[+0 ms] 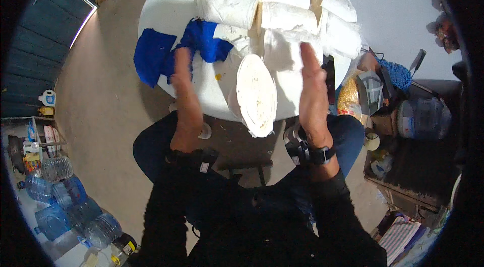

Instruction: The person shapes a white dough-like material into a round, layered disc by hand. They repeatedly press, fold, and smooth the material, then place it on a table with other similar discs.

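Between my two hands stands a white oval bundle [256,95] with ragged, layered edges, at the near edge of a round white table [166,7]; its exact kind is unclear. My left hand [185,95] is held flat on its left side, slightly blurred, beside a crumpled blue cloth [201,40]. To the right of the bundle, my right hand [313,90] is also flat, fingers pointing away from me. The palms face each other, apart from the bundle, and neither hand holds anything. White wrapped-looking rolls [286,15] lie in rows behind.
A second blue cloth piece [154,55] hangs over the table's left edge. Clear plastic jugs [70,191] lie at the lower left. At the right, a large water bottle [423,118] rests on a dark cabinet [416,158], near a gold-coloured bag [351,94].
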Action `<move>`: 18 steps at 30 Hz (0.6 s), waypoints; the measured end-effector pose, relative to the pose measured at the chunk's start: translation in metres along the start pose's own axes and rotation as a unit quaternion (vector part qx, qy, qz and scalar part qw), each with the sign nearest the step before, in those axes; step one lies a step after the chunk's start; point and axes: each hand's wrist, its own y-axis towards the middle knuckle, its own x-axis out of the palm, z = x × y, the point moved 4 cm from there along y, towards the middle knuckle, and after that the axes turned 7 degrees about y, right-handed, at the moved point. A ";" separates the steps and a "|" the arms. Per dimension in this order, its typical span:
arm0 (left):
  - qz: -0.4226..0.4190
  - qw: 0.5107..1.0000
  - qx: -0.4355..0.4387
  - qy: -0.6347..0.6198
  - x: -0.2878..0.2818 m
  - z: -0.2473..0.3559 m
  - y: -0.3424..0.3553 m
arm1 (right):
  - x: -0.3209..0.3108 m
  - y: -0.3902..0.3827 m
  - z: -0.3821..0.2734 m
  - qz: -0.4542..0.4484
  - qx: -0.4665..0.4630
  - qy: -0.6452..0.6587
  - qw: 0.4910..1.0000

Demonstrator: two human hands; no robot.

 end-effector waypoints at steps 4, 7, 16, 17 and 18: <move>-0.162 0.986 0.020 0.027 0.025 0.001 -0.006 | 0.019 0.002 -0.004 -0.048 -0.050 -0.259 0.963; -0.222 0.974 0.035 0.015 0.034 -0.009 0.001 | 0.011 -0.015 -0.015 -0.041 -0.044 -0.202 0.978; -0.292 0.953 -0.044 -0.073 0.028 -0.036 0.006 | 0.000 -0.045 0.002 -0.062 -0.038 -0.304 0.950; -0.291 0.952 -0.026 -0.095 0.028 -0.033 0.002 | -0.005 -0.039 0.002 -0.061 -0.026 -0.294 0.953; -0.310 0.940 -0.041 -0.137 0.027 -0.031 0.002 | -0.007 -0.036 0.001 -0.070 -0.023 -0.301 0.951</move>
